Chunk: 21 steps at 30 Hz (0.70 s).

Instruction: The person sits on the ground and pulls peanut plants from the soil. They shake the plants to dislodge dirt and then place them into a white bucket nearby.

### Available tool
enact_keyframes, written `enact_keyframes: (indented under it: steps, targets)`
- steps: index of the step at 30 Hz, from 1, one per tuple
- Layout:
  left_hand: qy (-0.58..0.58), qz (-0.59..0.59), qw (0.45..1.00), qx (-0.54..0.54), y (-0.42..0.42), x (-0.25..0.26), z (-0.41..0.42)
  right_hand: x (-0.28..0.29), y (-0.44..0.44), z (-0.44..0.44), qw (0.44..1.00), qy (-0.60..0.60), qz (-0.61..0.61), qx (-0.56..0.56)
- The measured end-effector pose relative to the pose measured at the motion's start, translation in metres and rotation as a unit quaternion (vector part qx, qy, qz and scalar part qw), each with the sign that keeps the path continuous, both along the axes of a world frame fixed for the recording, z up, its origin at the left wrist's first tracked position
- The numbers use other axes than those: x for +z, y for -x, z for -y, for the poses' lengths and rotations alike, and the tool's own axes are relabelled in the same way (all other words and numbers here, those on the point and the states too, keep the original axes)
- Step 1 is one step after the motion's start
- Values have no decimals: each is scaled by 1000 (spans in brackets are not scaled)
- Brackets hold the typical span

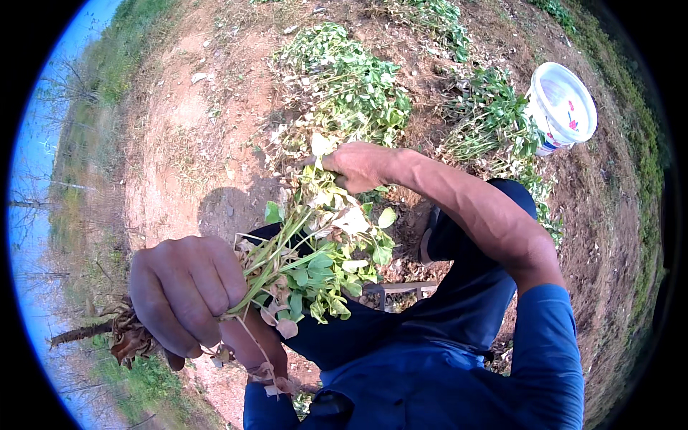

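My left hand (188, 295), raised close to the camera, is closed around the stems of an uprooted leafy plant (317, 269), possibly a peanut plant. Its brown root (80, 333) and some dry leaves stick out to the left of the fist. Green, yellow and withered leaves spread to the right, above my lap. My right hand (360, 166) reaches forward to pale, wilted leaves at the near end of a heap of pulled plants (349, 86). Leaves and the angle hide its fingertips, so its grip is unclear.
A white plastic bucket (564, 107) with printed decoration stands at the right beside another plant heap (484, 113). More plants (441, 27) lie farther off on reddish soil (183, 118). Part of a low frame (400, 287), perhaps a stool, shows between my legs.
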<state>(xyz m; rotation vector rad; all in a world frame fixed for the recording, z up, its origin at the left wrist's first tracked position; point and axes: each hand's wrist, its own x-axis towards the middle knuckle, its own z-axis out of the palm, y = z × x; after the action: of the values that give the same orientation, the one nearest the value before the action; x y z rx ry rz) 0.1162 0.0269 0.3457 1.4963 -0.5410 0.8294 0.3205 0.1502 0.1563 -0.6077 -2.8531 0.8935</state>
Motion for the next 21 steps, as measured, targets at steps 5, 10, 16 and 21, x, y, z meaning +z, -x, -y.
enact_keyframes:
  steps: [5,10,16,21]
  targets:
    - [-1,15,1000,-13,2,-7,-2,-9,7,-4,1000,16,10,-5]
    - [18,43,998,32,11,4,9,-11,13,-4,990,-44,132,28]
    - [16,143,934,326,75,26,44,-69,-19,-48,982,-73,170,-41]
    - [115,15,768,630,147,29,106,-40,-34,-65,995,-1,49,-89]
